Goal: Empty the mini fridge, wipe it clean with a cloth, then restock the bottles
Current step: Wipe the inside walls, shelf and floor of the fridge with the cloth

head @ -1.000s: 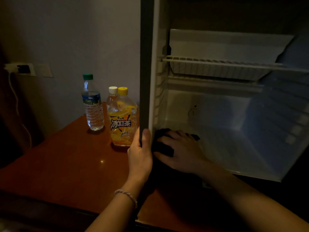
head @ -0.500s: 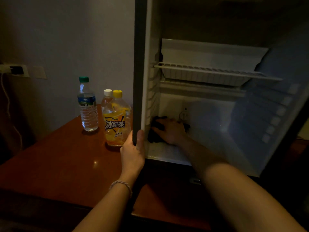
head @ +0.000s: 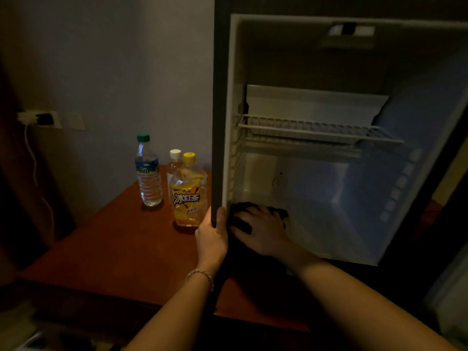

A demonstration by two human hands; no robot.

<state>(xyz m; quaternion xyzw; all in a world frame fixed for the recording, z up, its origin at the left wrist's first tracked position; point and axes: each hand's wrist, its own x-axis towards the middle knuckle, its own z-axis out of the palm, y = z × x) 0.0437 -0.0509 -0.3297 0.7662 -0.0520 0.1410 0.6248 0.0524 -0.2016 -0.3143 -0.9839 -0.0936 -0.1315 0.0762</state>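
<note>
Head view, mini fridge (head: 329, 173): fills the right of the frame, open, wire shelf (head: 316, 129) across its middle.
Cloth (head: 243, 219): dark, on the fridge floor at the front left corner.
Right hand (head: 263, 231): lies flat on the cloth, fingers (head: 249, 214) lightly spread.
Left hand (head: 211, 236): grips the fridge's dark left edge, thumb in front, fingers curled behind it.
Bottles, centre left on the tabletop (head: 114, 244): water bottle (head: 148, 171), white-capped bottle (head: 174, 160), yellow tea bottle (head: 188, 191), all upright.

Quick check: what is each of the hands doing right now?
Left hand: grips the dark front edge of the mini fridge.
Right hand: open, pressing the dark cloth on the fridge floor.
</note>
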